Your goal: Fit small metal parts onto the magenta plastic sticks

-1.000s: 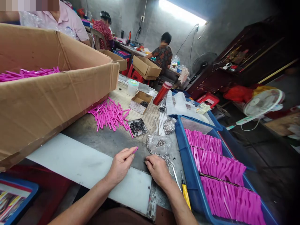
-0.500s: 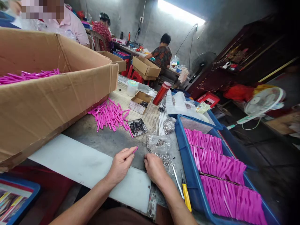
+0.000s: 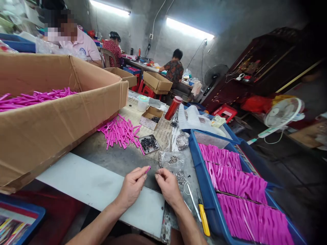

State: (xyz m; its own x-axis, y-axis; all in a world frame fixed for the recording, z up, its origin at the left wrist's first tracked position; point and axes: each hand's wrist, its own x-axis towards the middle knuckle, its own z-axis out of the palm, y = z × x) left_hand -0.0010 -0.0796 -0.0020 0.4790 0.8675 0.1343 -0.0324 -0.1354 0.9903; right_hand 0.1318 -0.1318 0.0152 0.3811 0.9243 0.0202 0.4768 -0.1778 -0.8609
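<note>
My left hand (image 3: 130,187) is closed around a thin magenta stick (image 3: 148,169), whose end pokes out past the fingertips with a tiny dark bit on it. Most of the stick is hidden in the palm. Facing it, a small gap away, my right hand (image 3: 169,186) has thumb and fingers pinched; anything between them is too small to make out. Beyond the hands lie a pile of magenta sticks (image 3: 120,131) and a small tray (image 3: 149,144) of tiny black parts. A clear bag (image 3: 174,160) with small metal parts sits just past my right hand.
A large cardboard box (image 3: 61,119) of magenta sticks fills the left side. On the right stands a blue crate (image 3: 208,200) with rows of flat magenta pieces; a yellow-handled screwdriver (image 3: 203,217) lies beside it. A red flask (image 3: 173,108) stands farther back. Several people sit beyond.
The camera view has tilted up slightly, so the scene sits lower. My right hand has turned, showing its pinched thumb and fingertips more clearly. My left hand keeps its hold on the magenta stick.
</note>
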